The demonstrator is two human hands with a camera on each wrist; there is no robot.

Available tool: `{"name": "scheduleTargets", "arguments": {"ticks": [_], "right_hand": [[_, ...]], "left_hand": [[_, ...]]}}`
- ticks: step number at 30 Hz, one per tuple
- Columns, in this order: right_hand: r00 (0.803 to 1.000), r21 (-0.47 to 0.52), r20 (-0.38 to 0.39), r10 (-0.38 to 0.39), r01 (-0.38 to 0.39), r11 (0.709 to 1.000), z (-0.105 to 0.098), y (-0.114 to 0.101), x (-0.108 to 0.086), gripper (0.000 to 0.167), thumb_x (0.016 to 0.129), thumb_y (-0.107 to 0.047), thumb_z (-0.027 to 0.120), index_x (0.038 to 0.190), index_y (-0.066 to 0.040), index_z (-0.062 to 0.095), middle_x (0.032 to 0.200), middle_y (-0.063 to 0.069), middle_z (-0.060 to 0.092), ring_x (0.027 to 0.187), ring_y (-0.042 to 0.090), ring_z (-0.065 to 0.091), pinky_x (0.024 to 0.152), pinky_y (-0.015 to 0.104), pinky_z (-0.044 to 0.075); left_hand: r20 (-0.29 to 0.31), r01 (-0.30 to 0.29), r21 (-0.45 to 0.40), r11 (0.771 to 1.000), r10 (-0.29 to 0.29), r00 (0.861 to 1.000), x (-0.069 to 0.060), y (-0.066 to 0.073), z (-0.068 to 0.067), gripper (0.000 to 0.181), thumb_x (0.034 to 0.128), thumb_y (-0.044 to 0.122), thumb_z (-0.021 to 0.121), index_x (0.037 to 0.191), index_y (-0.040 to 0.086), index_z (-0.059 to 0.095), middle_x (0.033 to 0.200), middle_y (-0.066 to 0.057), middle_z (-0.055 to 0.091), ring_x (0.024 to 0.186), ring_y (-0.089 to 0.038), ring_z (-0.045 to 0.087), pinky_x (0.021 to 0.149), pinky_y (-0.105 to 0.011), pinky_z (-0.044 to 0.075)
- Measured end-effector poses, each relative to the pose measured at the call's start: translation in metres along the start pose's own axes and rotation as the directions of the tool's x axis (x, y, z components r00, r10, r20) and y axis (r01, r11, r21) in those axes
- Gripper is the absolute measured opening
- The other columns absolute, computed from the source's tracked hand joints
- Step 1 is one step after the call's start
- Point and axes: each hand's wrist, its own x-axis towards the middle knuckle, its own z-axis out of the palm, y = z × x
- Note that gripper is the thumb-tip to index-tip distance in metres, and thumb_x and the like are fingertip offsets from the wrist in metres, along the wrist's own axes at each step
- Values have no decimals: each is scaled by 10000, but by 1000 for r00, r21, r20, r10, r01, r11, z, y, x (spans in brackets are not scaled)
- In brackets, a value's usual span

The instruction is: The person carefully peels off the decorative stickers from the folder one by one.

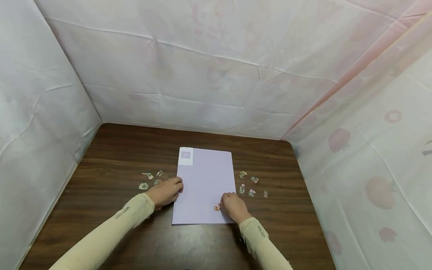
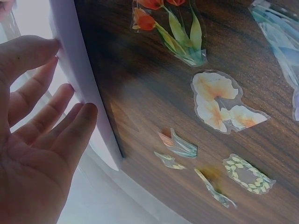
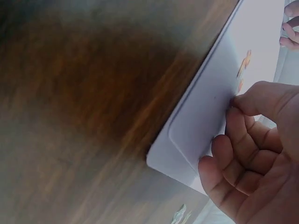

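A pale purple booklet [image 1: 206, 183] with a white label [image 1: 185, 156] at its upper left lies on the table. My left hand [image 1: 166, 192] is at its left edge; in the left wrist view the loosely bent fingers [image 2: 63, 135] touch that edge. Over the lower right of the cover, my right hand [image 1: 233, 207] has curled fingers, thumb and index tips together. They pinch a small orange flower sticker [image 1: 217, 207] at its edge, close to the cover. The sticker's far end shows beyond the thumb [image 3: 244, 65]; its pinched part is hidden.
Left of the booklet lie clear-backed stickers, including red tulips [image 2: 177, 30], peach flowers [image 2: 219, 100] and a leafy wreath [image 2: 250, 173]. Several more stickers, one a pink-topped piece [image 1: 252, 192], are scattered at the right. White patterned cloth [image 1: 202, 75] encloses the brown wooden table [image 1: 111, 157].
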Motion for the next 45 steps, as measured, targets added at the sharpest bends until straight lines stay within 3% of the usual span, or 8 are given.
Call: {"name": "scheduleTargets", "arguments": {"ticks": [5,11,15,21,25,31,45], "right_hand": [[1000,-20,-4,-2,2,1000,6,-1,-2,248,785,-152,755,720,-78,527,652,59,545,631,259,549,553,372,505],[1000,107,-19,17,-15,994,3,6,-4,232,808,-116,742,764,-75,517,676,36,509,593,222,543,533,351,490],[998,167,-20,57,-53,984,-5,21,-8,192,795,-54,720,781,-59,529,702,41,510,590,207,541,528,349,488],[987,205,53,153,-161,965,-23,52,-25,196,811,-55,688,729,-99,516,701,29,511,580,193,511,544,384,480],[973,166,81,217,-228,960,-30,73,-39,203,808,-44,672,729,-96,492,689,39,494,577,197,487,550,411,478],[937,124,184,296,-320,939,-34,92,-58,207,824,-51,672,761,-77,477,699,47,468,588,195,477,554,407,473],[934,75,212,286,-307,949,-39,101,-63,146,889,-14,654,816,-44,531,738,96,552,683,281,615,589,422,518]], "left_hand": [[0,-1,-2,1000,1,1000,0,1,1,133,830,28,729,901,75,627,1047,-87,575,880,-223,600,765,-357,516],[9,7,-19,1000,-7,1000,2,1,-1,128,833,27,726,894,73,623,1048,-91,575,871,-228,598,751,-353,517],[16,19,-14,1000,-19,1000,3,0,-1,139,829,28,735,886,79,620,1048,-94,576,863,-228,594,739,-353,515],[30,14,-7,1000,-14,999,2,-2,-1,134,829,36,735,893,78,626,1049,-95,579,858,-223,594,730,-348,516],[16,6,-11,1000,-6,1000,1,-3,-1,136,821,31,742,888,69,631,1044,-100,582,861,-234,598,740,-364,519],[29,6,-20,1000,-5,1000,0,-3,-3,131,826,27,738,891,63,631,1042,-99,579,858,-236,594,734,-363,515],[41,26,-6,1000,-25,999,-1,-4,-4,135,828,41,749,899,69,638,1048,-93,583,862,-230,600,728,-351,518]]}}
